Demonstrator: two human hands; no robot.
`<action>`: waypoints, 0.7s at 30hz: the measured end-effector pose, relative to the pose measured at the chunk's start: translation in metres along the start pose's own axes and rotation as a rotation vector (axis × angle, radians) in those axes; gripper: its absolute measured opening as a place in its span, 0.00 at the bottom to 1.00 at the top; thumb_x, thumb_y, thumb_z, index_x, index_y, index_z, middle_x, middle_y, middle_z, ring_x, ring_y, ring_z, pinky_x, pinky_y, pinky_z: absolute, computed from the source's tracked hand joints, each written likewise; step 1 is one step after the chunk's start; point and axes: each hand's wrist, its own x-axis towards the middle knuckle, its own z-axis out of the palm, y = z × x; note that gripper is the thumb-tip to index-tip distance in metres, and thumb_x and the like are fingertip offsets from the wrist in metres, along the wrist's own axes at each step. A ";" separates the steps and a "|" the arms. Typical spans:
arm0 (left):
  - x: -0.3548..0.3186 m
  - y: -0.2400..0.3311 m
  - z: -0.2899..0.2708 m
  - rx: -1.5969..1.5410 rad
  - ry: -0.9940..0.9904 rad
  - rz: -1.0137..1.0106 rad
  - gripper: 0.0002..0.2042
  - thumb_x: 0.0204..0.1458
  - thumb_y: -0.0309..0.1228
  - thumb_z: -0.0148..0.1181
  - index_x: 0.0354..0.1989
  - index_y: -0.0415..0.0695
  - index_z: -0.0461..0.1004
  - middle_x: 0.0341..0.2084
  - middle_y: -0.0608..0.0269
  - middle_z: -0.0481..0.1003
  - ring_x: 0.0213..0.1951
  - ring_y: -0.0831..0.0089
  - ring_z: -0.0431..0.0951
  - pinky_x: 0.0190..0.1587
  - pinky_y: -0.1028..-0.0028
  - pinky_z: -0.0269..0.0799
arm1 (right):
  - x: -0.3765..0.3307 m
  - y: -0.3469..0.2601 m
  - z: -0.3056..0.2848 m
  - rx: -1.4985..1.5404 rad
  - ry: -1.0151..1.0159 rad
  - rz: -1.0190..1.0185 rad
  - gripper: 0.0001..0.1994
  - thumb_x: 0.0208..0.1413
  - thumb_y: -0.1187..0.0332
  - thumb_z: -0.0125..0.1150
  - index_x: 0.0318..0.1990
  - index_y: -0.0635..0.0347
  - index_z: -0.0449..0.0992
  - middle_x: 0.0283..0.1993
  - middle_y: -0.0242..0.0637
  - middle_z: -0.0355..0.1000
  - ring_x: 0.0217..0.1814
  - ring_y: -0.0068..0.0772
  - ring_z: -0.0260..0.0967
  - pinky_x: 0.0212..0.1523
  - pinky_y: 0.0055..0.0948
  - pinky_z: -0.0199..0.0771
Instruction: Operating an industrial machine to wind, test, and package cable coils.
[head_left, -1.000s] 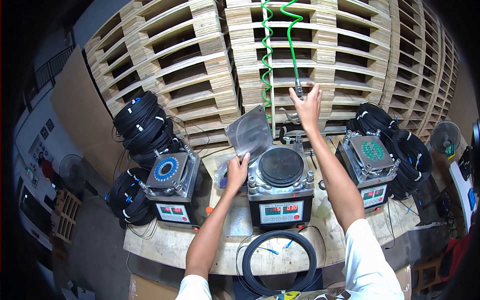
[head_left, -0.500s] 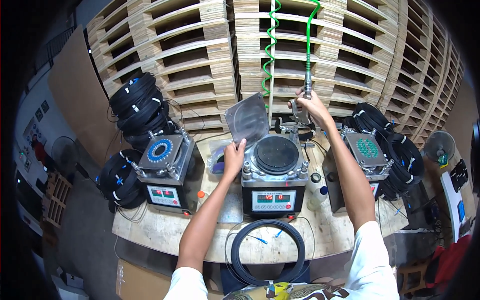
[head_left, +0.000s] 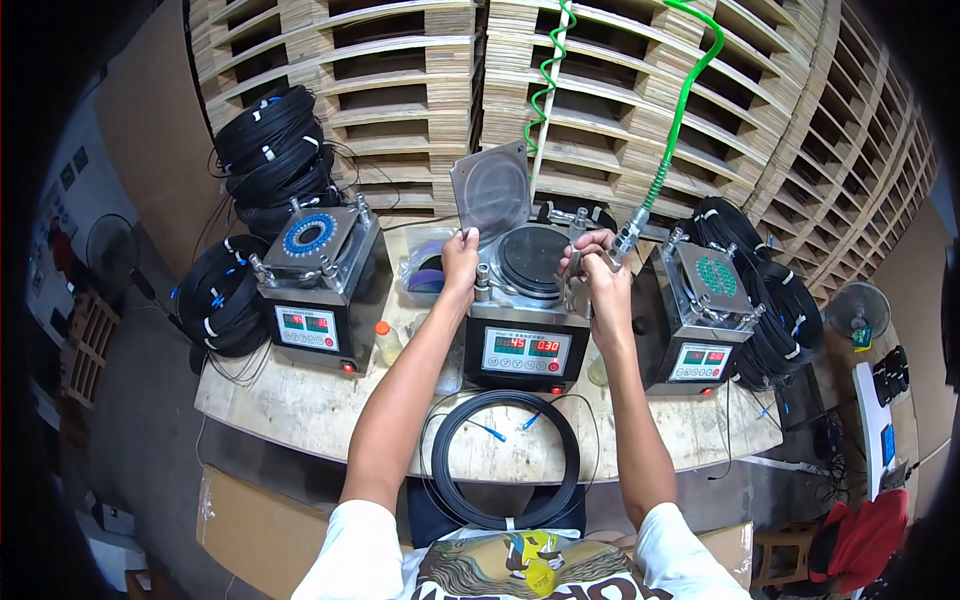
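My left hand (head_left: 460, 265) grips the lower edge of a square grey plate (head_left: 492, 190) with a round mark on its face, held upright above the table. In my right hand (head_left: 606, 285) is an air blow gun (head_left: 628, 236), its green hose (head_left: 682, 110) rising from it. Between my hands stands the middle polishing machine (head_left: 500, 375), with a lit red display and a dark round disc (head_left: 535, 258) uncovered on top. The gun is by the disc's right side; my fingers partly hide it. A coil of black cable (head_left: 432, 455) with blue connectors lies in front of the machine.
Similar machines stand left (head_left: 320, 290) and right (head_left: 705, 320), each with a plate of connectors on top. Black cable coils (head_left: 268, 150) are piled beside them. Behind rise stacked wooden pallets (head_left: 380, 80). An orange-capped bottle (head_left: 387, 345) stands left of the middle machine.
My right hand has brought the blow gun down and nearer, to the disc's right side. The plate in my left hand has turned more upright. The middle machine's display has changed.
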 end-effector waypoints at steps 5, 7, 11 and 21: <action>0.001 -0.006 0.001 0.078 0.060 0.051 0.12 0.63 0.33 0.56 0.45 0.35 0.78 0.32 0.63 0.79 0.35 0.78 0.72 0.41 0.73 0.68 | 0.005 0.008 -0.015 -0.040 0.044 0.004 0.05 0.59 0.75 0.49 0.41 0.58 0.67 0.36 0.38 0.71 0.34 0.26 0.72 0.38 0.30 0.77; 0.002 -0.007 0.000 0.095 0.061 0.068 0.12 0.63 0.33 0.57 0.45 0.36 0.78 0.33 0.61 0.79 0.35 0.77 0.74 0.42 0.72 0.69 | 0.010 0.007 -0.026 -0.017 0.110 -0.036 0.04 0.58 0.75 0.52 0.41 0.61 0.68 0.33 0.37 0.71 0.33 0.25 0.72 0.37 0.27 0.77; 0.003 -0.010 0.002 -0.013 0.041 0.032 0.12 0.63 0.33 0.56 0.45 0.35 0.77 0.32 0.62 0.79 0.34 0.77 0.73 0.41 0.73 0.69 | 0.019 0.001 -0.043 -0.046 0.160 -0.096 0.05 0.57 0.76 0.50 0.41 0.60 0.66 0.34 0.38 0.72 0.34 0.25 0.72 0.38 0.27 0.76; -0.002 0.000 0.003 0.118 0.042 0.029 0.13 0.65 0.33 0.55 0.47 0.34 0.76 0.36 0.66 0.78 0.37 0.80 0.72 0.44 0.76 0.68 | -0.009 0.002 -0.012 -0.012 0.008 0.026 0.06 0.60 0.74 0.50 0.44 0.56 0.65 0.38 0.39 0.72 0.36 0.28 0.74 0.40 0.31 0.79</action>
